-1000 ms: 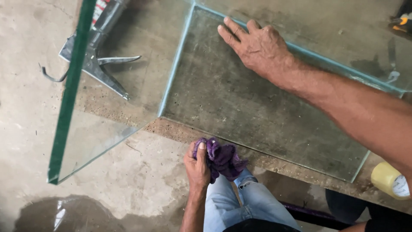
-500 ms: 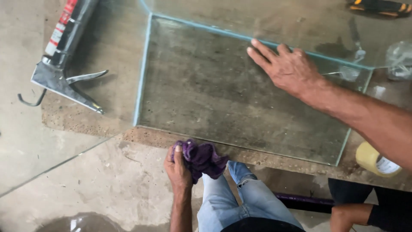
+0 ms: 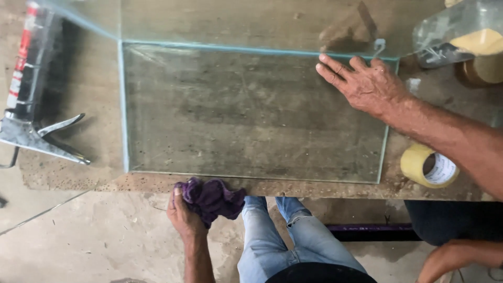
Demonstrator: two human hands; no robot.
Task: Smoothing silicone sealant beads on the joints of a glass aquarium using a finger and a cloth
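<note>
The right hand (image 3: 369,84) lies flat, fingers spread, on the far right corner of the glass pane (image 3: 251,112) lying on the workbench (image 3: 78,152). The left hand (image 3: 184,215) is closed around a purple rag (image 3: 212,198) just below the pane's near edge, off the glass.

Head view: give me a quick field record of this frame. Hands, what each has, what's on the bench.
left hand: clutches a purple cloth at the near edge of the wooden bench
right hand: laid flat, fingers spread, on the glass pane near its far right corner
glass pane: lies flat on the bench, a second glass sheet standing along its far edge
caulking gun: left of the pane, on the bench
tape roll: yellowish, right of the pane, near the bench edge
</note>
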